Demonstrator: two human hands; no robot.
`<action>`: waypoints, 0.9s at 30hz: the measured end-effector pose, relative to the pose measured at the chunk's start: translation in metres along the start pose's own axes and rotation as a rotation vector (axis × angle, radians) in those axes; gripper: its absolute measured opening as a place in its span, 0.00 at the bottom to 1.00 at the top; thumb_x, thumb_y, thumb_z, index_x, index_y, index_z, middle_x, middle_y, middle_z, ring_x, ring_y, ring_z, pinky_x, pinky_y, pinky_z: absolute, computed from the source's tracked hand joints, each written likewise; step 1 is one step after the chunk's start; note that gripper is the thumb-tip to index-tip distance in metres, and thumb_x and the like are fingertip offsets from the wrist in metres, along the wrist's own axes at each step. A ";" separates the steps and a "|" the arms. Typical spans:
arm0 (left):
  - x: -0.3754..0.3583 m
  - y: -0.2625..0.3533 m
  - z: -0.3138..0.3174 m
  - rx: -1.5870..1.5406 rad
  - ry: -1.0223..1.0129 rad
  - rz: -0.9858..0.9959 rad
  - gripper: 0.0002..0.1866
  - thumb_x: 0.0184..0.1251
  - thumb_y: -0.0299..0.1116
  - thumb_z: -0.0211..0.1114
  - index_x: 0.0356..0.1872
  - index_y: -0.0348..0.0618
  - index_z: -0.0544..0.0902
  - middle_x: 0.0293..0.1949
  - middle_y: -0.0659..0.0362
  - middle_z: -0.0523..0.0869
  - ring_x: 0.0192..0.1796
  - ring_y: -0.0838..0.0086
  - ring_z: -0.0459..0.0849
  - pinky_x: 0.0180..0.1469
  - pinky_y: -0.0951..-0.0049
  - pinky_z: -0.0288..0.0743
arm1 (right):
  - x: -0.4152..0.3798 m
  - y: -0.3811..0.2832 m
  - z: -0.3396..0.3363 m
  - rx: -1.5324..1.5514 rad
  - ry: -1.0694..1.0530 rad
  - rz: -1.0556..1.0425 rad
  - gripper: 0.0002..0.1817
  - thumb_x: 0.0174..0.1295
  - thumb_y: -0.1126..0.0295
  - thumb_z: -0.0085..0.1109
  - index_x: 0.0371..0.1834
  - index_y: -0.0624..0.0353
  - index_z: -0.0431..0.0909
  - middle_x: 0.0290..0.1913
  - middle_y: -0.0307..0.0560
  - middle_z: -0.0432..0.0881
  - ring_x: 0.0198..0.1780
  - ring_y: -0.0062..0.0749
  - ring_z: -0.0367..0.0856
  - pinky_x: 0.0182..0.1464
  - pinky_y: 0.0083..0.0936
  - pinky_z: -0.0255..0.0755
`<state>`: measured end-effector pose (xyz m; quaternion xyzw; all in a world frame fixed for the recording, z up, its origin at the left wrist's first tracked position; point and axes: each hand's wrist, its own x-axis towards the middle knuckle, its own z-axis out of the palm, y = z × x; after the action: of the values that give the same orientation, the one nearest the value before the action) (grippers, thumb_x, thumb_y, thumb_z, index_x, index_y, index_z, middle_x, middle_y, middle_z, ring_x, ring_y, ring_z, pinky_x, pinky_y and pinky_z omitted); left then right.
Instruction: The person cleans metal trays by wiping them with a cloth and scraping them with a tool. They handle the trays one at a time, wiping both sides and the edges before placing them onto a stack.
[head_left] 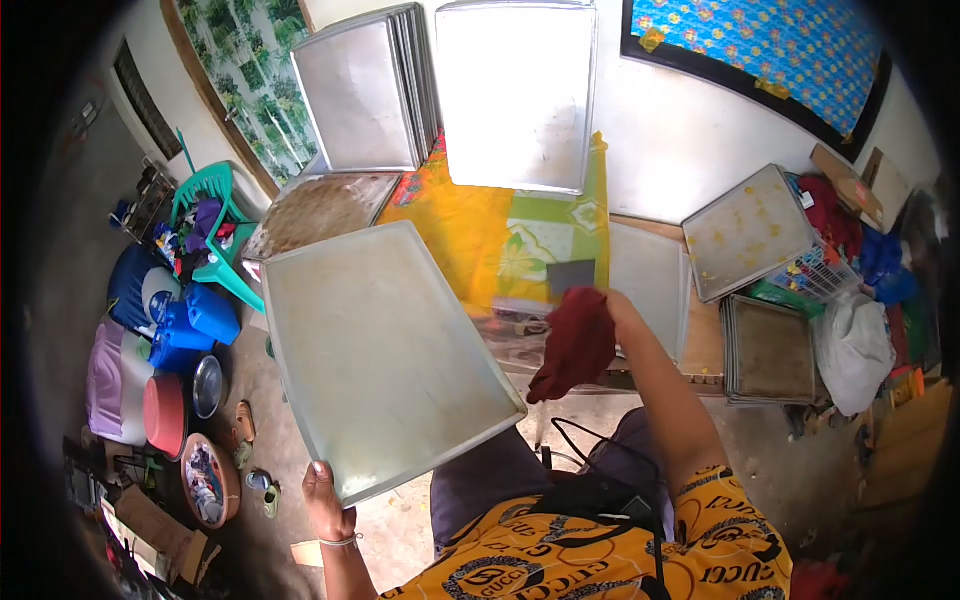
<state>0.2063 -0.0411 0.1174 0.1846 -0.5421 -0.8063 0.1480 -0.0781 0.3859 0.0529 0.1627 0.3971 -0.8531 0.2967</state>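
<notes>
A large metal baking tray is held up tilted in front of me. My left hand grips its lower left corner, thumb over the rim. Bunched in my right hand is a dark red cloth, just off the tray's right edge; the cloth hides most of those fingers. Beyond them lies a table covering, yellow with a green and white patterned part. A stained tray rests at the table's left, and another tray lies flat at the right.
Several trays stand upright against the wall beside a bright tray. At right, a yellow-spotted tray leans above a tray stack and a white sack. A green chair, blue containers and basins occupy the left.
</notes>
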 end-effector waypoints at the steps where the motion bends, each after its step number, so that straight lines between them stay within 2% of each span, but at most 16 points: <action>1: 0.003 -0.004 0.003 -0.019 0.001 0.000 0.18 0.72 0.42 0.53 0.51 0.35 0.73 0.44 0.56 0.80 0.45 0.71 0.80 0.47 0.70 0.75 | 0.013 -0.013 -0.005 0.015 -0.063 -0.031 0.17 0.66 0.59 0.47 0.45 0.62 0.76 0.44 0.57 0.82 0.45 0.47 0.82 0.53 0.44 0.75; 2: 0.009 -0.010 0.004 -0.037 0.001 0.002 0.19 0.72 0.42 0.52 0.51 0.35 0.73 0.45 0.56 0.80 0.46 0.70 0.79 0.48 0.70 0.74 | 0.023 -0.025 -0.009 0.030 -0.128 -0.062 0.18 0.67 0.58 0.46 0.46 0.62 0.76 0.45 0.57 0.82 0.46 0.48 0.81 0.54 0.45 0.74; 5: 0.019 -0.025 0.019 -0.082 -0.012 -0.013 0.18 0.73 0.41 0.51 0.52 0.35 0.72 0.46 0.54 0.80 0.47 0.69 0.79 0.50 0.68 0.74 | 0.041 -0.055 -0.009 -0.065 -0.062 0.049 0.23 0.62 0.50 0.54 0.45 0.61 0.77 0.41 0.54 0.83 0.41 0.41 0.83 0.49 0.38 0.77; 8: 0.027 -0.049 0.034 -0.127 -0.028 -0.049 0.20 0.73 0.43 0.51 0.53 0.35 0.71 0.46 0.54 0.80 0.47 0.68 0.79 0.52 0.67 0.73 | 0.024 -0.043 0.002 -0.182 0.093 -0.001 0.26 0.60 0.46 0.57 0.44 0.61 0.78 0.38 0.52 0.84 0.39 0.38 0.83 0.46 0.35 0.77; 10: 0.032 -0.065 0.045 -0.202 -0.055 -0.068 0.22 0.72 0.44 0.51 0.55 0.34 0.70 0.48 0.53 0.79 0.49 0.67 0.79 0.53 0.66 0.74 | -0.006 -0.023 -0.003 -0.371 0.147 -0.116 0.25 0.60 0.47 0.58 0.43 0.61 0.79 0.37 0.49 0.84 0.36 0.35 0.83 0.44 0.32 0.77; 11: 0.034 -0.073 0.050 -0.229 -0.057 -0.082 0.23 0.72 0.44 0.51 0.55 0.34 0.70 0.49 0.53 0.79 0.49 0.66 0.79 0.54 0.65 0.73 | -0.028 -0.015 -0.009 -0.344 0.171 -0.102 0.25 0.60 0.48 0.58 0.43 0.61 0.79 0.37 0.49 0.84 0.37 0.35 0.83 0.45 0.32 0.77; 14: 0.033 -0.092 0.066 -0.262 -0.081 -0.138 0.23 0.72 0.44 0.51 0.56 0.33 0.69 0.50 0.52 0.79 0.50 0.65 0.79 0.55 0.65 0.73 | -0.088 0.015 -0.049 -0.115 0.144 -0.113 0.25 0.64 0.50 0.52 0.46 0.64 0.79 0.39 0.48 0.84 0.41 0.34 0.83 0.51 0.30 0.75; 16: 0.026 -0.103 0.082 -0.240 -0.095 -0.172 0.24 0.73 0.44 0.49 0.58 0.33 0.67 0.51 0.51 0.78 0.51 0.64 0.79 0.55 0.65 0.73 | -0.118 0.019 -0.088 -0.011 0.164 -0.103 0.23 0.66 0.52 0.49 0.47 0.65 0.77 0.41 0.48 0.83 0.43 0.37 0.82 0.53 0.32 0.74; 18: 0.017 -0.122 0.100 -0.311 -0.128 -0.203 0.25 0.73 0.46 0.47 0.59 0.34 0.65 0.53 0.50 0.76 0.52 0.62 0.79 0.56 0.62 0.73 | -0.132 0.026 -0.150 -0.034 0.268 -0.394 0.25 0.67 0.49 0.47 0.48 0.63 0.76 0.44 0.50 0.82 0.45 0.38 0.81 0.52 0.33 0.75; 19: 0.010 -0.124 0.113 -0.353 -0.140 -0.217 0.26 0.74 0.46 0.46 0.60 0.34 0.64 0.54 0.50 0.75 0.52 0.61 0.79 0.56 0.61 0.73 | -0.147 0.021 -0.140 0.019 0.211 -0.410 0.26 0.67 0.48 0.47 0.48 0.63 0.76 0.44 0.50 0.82 0.45 0.39 0.81 0.53 0.34 0.74; 21: -0.012 -0.110 0.142 -0.343 -0.209 -0.400 0.27 0.74 0.48 0.44 0.62 0.34 0.62 0.56 0.49 0.73 0.55 0.58 0.77 0.58 0.57 0.72 | -0.194 0.003 -0.113 0.123 0.096 -0.438 0.29 0.66 0.46 0.45 0.49 0.64 0.75 0.44 0.51 0.82 0.47 0.39 0.80 0.53 0.34 0.74; 24: -0.019 -0.122 0.165 -0.373 -0.319 -0.645 0.27 0.74 0.48 0.42 0.62 0.35 0.61 0.57 0.47 0.72 0.56 0.56 0.76 0.58 0.53 0.72 | -0.219 -0.015 -0.075 0.131 0.139 -0.606 0.32 0.65 0.42 0.44 0.53 0.64 0.72 0.46 0.52 0.81 0.49 0.40 0.79 0.55 0.35 0.74; 27: -0.018 -0.139 0.183 -0.356 -0.404 -0.774 0.26 0.73 0.47 0.42 0.61 0.35 0.61 0.57 0.46 0.71 0.57 0.56 0.75 0.59 0.52 0.71 | -0.224 -0.034 -0.040 0.203 0.040 -0.614 0.34 0.65 0.41 0.44 0.55 0.65 0.71 0.49 0.53 0.80 0.50 0.40 0.79 0.56 0.36 0.73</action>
<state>0.1333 0.1684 0.0534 0.1842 -0.3046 -0.9024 -0.2429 0.0749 0.5192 0.1625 0.0809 0.3461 -0.9347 0.0001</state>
